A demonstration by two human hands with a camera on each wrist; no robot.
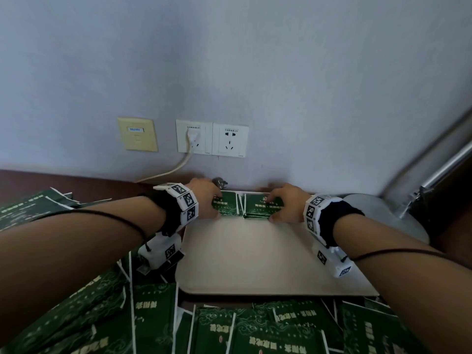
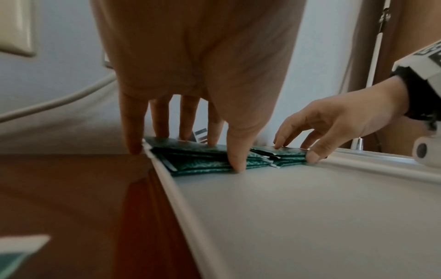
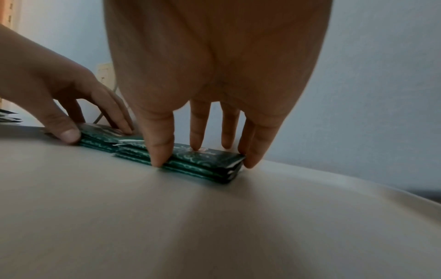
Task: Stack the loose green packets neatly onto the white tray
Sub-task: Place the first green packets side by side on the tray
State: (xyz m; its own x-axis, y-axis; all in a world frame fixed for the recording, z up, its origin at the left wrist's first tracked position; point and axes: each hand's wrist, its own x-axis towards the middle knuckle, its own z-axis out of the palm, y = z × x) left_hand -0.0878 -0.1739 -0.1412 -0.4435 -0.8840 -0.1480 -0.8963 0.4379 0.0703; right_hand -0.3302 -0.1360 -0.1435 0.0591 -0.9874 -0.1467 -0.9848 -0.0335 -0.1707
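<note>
Two low stacks of green packets lie side by side at the far edge of the white tray [image 1: 255, 254]. My left hand [image 1: 207, 200] rests on the left stack [image 1: 226, 207]. Its fingers lie straight on top, and the thumb [image 2: 235, 152] touches the near side. My right hand [image 1: 286, 203] rests the same way on the right stack [image 1: 259, 206]. There the thumb [image 3: 159, 149] is at the front edge and the little finger [image 3: 253, 151] at the right end. Several loose green packets [image 1: 153, 318] lie heaped in front of the tray, with more at the left [image 1: 30, 208].
The tray sits on a brown table [image 2: 71, 188] against a pale wall. Wall sockets [image 1: 212, 137] carry a white cable [image 1: 176, 167] down to the table. A round grey lamp base [image 1: 383, 213] with a slanted metal pole [image 1: 447, 162] stands right of the tray.
</note>
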